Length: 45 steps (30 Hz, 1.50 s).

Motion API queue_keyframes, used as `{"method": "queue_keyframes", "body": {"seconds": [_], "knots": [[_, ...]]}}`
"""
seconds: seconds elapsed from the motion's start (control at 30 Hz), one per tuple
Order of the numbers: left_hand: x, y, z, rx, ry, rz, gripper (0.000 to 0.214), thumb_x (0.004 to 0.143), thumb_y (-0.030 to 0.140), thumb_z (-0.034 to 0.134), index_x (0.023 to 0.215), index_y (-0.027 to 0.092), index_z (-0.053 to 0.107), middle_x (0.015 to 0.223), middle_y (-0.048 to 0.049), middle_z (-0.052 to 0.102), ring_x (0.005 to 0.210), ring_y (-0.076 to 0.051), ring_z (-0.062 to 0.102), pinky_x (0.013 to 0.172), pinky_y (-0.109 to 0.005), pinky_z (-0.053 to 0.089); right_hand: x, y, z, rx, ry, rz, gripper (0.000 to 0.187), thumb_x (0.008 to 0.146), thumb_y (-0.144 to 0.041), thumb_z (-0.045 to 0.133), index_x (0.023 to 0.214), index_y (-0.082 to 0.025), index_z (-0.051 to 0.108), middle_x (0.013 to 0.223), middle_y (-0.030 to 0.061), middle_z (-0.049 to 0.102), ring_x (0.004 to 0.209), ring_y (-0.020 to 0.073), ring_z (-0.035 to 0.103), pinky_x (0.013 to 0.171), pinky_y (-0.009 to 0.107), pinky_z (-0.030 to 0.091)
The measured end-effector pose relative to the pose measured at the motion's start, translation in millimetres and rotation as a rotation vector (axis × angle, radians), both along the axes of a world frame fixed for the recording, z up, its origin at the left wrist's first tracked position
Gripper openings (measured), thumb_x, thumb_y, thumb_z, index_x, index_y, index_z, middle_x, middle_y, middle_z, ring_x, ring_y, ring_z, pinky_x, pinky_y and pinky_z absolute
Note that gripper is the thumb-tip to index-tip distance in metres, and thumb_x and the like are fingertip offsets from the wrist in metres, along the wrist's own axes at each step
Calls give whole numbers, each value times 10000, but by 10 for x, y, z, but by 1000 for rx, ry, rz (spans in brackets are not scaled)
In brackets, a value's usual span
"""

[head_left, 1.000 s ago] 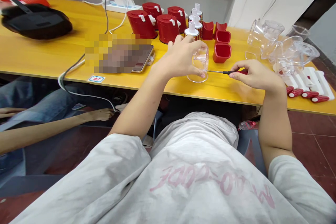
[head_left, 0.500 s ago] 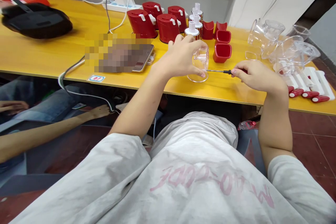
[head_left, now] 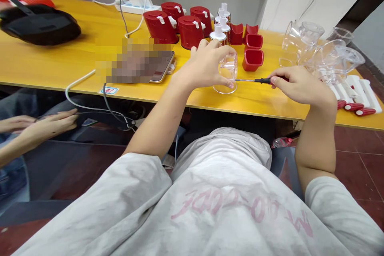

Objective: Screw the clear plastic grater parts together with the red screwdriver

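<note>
The left hand (head_left: 207, 64) is curled around a clear plastic cup (head_left: 225, 82), which is held upright on the yellow surface (head_left: 54, 64). A small black-handled screwdriver (head_left: 262, 81) is gripped in the right hand (head_left: 301, 86), its thin steel shaft pointed at the cup, the tip just beside it. Red plastic housings (head_left: 160, 27) are ranged behind.

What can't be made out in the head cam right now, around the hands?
Head view, the only one:
Screwdriver tip: too small against the clear plastic cup to tell if they touch.
Screwdriver handle: mostly hidden by the right hand.
Cup's far side: partly hidden by the left hand.
Device on the table: mostly covered by mosaic blur.
Co-worker's arm: cut off by the left edge.
</note>
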State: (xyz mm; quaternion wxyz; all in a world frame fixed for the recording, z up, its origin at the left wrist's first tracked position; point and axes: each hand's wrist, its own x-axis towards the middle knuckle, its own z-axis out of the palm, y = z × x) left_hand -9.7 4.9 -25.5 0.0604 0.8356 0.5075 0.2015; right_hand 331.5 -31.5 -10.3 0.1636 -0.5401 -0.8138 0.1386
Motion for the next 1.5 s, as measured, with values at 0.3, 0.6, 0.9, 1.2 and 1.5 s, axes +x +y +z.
{"method": "queue_keyframes", "body": {"seconds": [0.3,0.6,0.9,1.2,1.5], "knots": [[0,13,-22,14,3,4,1017,761,564,1177,1679,434,758,1732,-136,696,1543,-533,603,1341,-730,562,120,79,-94,-40,171,70,285,974,-481,915,1186,-316,822,1205,109,902,888,335,809,853,549,671],[16,-12,3,11,-5,6,958,788,529,1169,1648,409,764,1715,-144,706,1551,-542,616,1351,-738,539,40,48,-74,-8,71,59,327,1149,-516,713,1288,-317,931,1172,121,950,1070,396,859,1064,614,670],[15,-14,-16,5,-21,10,972,778,523,1172,1654,430,762,1735,-137,712,1585,-566,602,1377,-796,515,71,59,-97,-25,203,80,284,983,-487,907,1237,-359,911,1225,103,919,1078,409,845,1004,635,687],[31,-44,25,3,-9,2,960,806,495,1168,1672,382,770,1727,-156,710,1572,-542,615,1391,-773,507,3,71,-27,-23,-81,51,431,1160,-571,682,838,-301,774,841,70,816,802,313,722,806,496,515],[27,-56,32,4,2,-6,969,817,503,1169,1684,381,752,1742,-155,711,1571,-543,607,1406,-796,490,9,50,-92,93,-18,70,168,1008,-463,856,1073,-311,824,1071,115,893,945,366,795,915,532,589]]}}
